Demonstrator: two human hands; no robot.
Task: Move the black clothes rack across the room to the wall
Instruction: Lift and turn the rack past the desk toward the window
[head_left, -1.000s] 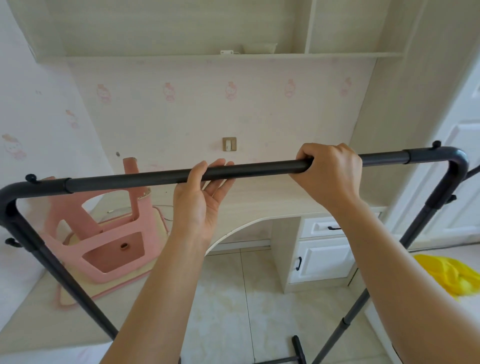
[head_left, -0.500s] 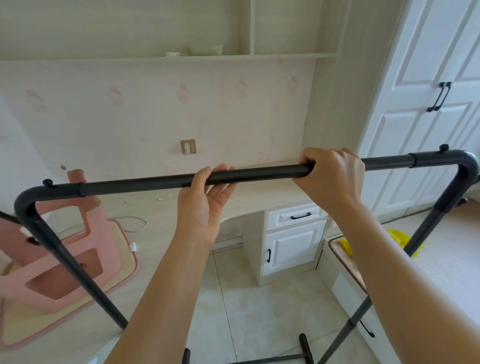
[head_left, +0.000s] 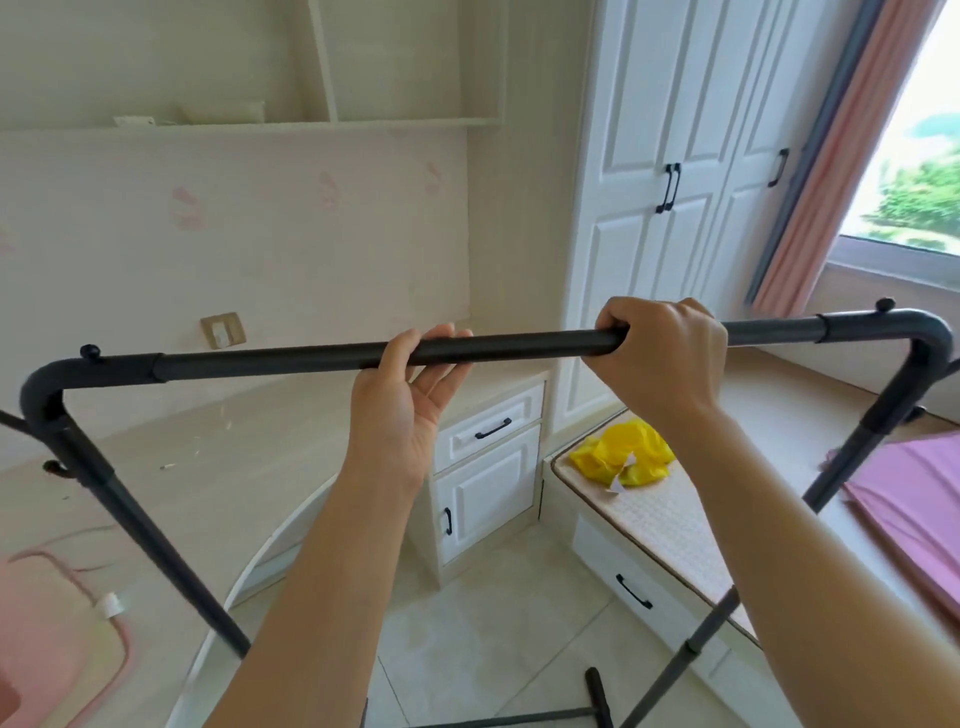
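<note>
the right hand (head_left: 662, 358) is closed in a full fist over the top bar of the black clothes rack (head_left: 291, 358), knuckles up, gripping it just right of the bar's middle. the left hand (head_left: 402, 405) meets the same bar from below, palm facing the camera, thumb hooked over the near side and the fingers (head_left: 447, 332) only loosely curled above it, so its hold is looser than the right's. the bar runs level across the view, bending down at both ends into slanted side poles, with a foot of the rack showing low on the tiled floor (head_left: 483, 623). beyond the bar to the left lies a pale desk top (head_left: 208, 467) against a wall with faint pink prints, and a pink item (head_left: 47, 639) sits at the near left edge. straight ahead under the desk stands a white drawer cabinet (head_left: 488, 467). to the right a low platform carries a yellow bag (head_left: 623, 457) and a pink mat (head_left: 914, 509), with a tall white wardrobe (head_left: 670, 182) behind and a pink curtain (head_left: 826, 171) beside a window at far right
</note>
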